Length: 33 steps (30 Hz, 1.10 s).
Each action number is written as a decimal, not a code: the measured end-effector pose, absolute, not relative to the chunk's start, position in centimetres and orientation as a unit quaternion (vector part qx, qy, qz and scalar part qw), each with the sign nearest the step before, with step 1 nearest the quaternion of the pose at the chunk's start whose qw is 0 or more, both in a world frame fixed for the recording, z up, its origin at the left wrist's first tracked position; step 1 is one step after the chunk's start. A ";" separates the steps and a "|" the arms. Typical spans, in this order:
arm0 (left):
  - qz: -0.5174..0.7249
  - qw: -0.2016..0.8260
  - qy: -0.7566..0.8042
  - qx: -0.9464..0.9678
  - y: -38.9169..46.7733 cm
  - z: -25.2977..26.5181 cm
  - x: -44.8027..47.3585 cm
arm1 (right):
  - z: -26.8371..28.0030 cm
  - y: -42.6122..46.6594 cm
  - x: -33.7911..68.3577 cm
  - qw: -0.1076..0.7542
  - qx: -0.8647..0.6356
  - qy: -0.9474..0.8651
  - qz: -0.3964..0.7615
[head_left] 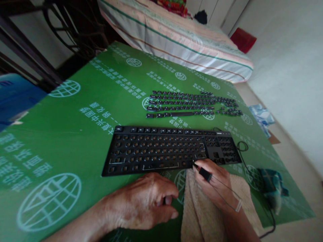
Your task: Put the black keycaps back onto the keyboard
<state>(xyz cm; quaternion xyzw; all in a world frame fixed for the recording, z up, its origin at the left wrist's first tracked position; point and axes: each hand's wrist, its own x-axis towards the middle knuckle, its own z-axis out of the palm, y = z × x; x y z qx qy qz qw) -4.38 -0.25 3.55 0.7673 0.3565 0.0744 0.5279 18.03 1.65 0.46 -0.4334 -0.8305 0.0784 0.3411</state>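
A black keyboard [156,148] lies on the green table cover, most of its main key area bare of keycaps. The top function row and several keys at its right end are still fitted. My right hand [210,178] is closed on a small black tool with two thin wire legs, which looks like a wire keycap puller [205,174]. Its dark tip meets the keyboard's lower edge, right of the space bar slot. Below the keyboard, my left hand [148,198] rests loosely curled, thumb apart from the fingers, with nothing visible in it. Under my right hand lies a beige cloth [193,208].
Removed keycaps [181,114] lie in rows beyond the keyboard on the green table [101,87]. The keyboard cable [243,158] runs down the right side past a teal cloth bundle [272,183]. A bed [176,43] stands behind, and a blue object [17,97] is at left.
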 end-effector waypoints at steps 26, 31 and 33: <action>0.068 0.542 0.355 0.759 -0.3 3.3 -4.4 | 0.2 1.5 18.3 0.328 -0.451 -0.827 0.070; 0.066 0.549 0.361 0.751 -0.3 3.3 -4.4 | -0.2 1.4 18.6 0.322 -0.439 -0.836 0.076; 0.069 0.550 0.364 0.749 -0.4 3.0 -4.4 | -0.2 1.4 18.6 0.327 -0.438 -0.834 0.077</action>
